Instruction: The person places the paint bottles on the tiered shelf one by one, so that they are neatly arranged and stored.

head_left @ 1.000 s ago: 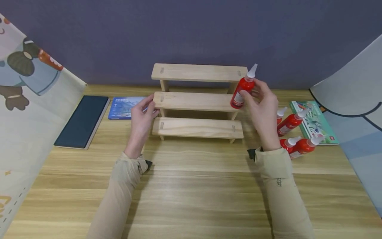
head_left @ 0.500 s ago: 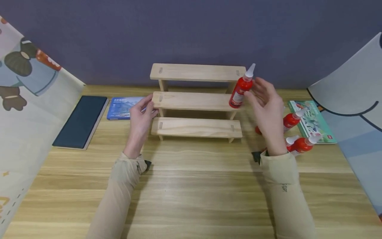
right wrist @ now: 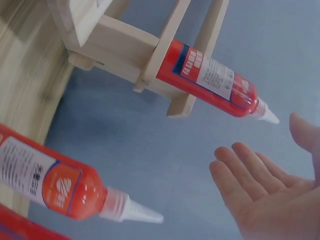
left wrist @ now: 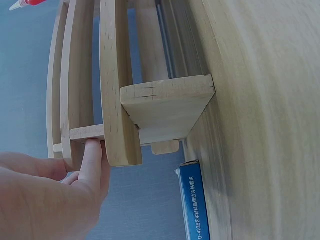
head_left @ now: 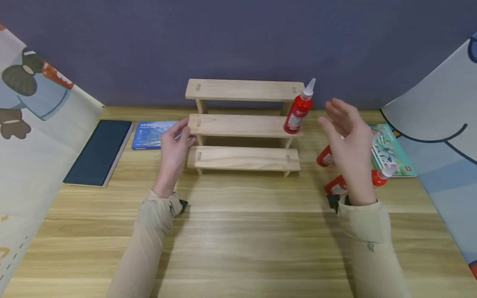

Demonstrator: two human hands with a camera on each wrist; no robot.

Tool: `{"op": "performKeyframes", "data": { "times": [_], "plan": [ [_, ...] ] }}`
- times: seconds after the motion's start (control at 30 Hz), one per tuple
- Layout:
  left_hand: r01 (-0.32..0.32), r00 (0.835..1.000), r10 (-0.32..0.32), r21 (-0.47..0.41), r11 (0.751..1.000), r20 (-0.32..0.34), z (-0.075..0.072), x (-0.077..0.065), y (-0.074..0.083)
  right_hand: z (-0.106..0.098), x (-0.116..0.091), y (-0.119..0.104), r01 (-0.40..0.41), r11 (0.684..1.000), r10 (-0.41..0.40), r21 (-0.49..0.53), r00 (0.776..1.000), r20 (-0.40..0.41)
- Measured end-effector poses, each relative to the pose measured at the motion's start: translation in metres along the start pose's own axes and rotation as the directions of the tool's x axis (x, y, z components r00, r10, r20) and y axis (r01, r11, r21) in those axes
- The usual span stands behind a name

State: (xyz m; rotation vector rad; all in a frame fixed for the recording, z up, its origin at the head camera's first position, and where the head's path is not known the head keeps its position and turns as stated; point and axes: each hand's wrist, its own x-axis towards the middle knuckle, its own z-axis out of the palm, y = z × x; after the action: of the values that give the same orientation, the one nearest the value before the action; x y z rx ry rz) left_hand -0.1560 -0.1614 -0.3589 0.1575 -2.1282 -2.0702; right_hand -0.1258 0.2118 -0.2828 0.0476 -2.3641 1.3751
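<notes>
A three-step wooden display stand [head_left: 238, 126] stands at the back of the table. My left hand [head_left: 174, 145] grips the left end of its middle step; in the left wrist view, a finger presses on the small support [left wrist: 87, 132] beside that step. A red squeeze bottle [head_left: 297, 114] with a white pointed nozzle stands upright on the middle step's right end. My right hand [head_left: 350, 145] is to the right of this bottle, fingers spread and holding nothing. The right wrist view shows a gap between its fingers and the bottle's nozzle [right wrist: 270, 116].
More red bottles [head_left: 324, 157] stand on the table under and beside the right hand, partly hidden by it. A green illustrated box [head_left: 395, 153] lies at right. Left of the stand are a blue box [head_left: 149, 134] and a dark flat book [head_left: 98, 153]. A dark partition [head_left: 238, 41] rises behind.
My right hand has let go of the red bottle on the middle step and drawn back to the right over the other bottles. The left hand has kept its place on the stand.
</notes>
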Motion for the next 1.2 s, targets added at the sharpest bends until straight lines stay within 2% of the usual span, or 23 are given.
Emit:
{"op": "performKeyframes", "data": {
  "times": [0.4,0.67,1.2],
  "plan": [
    [0.008,1.0,-0.008,-0.018,1.0,-0.001,0.001,0.0,0.001,-0.023,-0.012,0.003,-0.016,0.997,0.015,-0.078,1.0,-0.008],
    [0.012,1.0,-0.012,-0.019,1.0,-0.002,0.0,0.0,0.001,-0.035,-0.021,0.011,-0.024,1.0,0.024,-0.015,0.999,-0.04],
    [0.008,1.0,-0.008,-0.026,1.0,-0.001,0.0,-0.001,0.001,-0.057,-0.044,0.03,-0.071,0.993,0.066,-0.091,0.996,-0.058]
  ]
}}
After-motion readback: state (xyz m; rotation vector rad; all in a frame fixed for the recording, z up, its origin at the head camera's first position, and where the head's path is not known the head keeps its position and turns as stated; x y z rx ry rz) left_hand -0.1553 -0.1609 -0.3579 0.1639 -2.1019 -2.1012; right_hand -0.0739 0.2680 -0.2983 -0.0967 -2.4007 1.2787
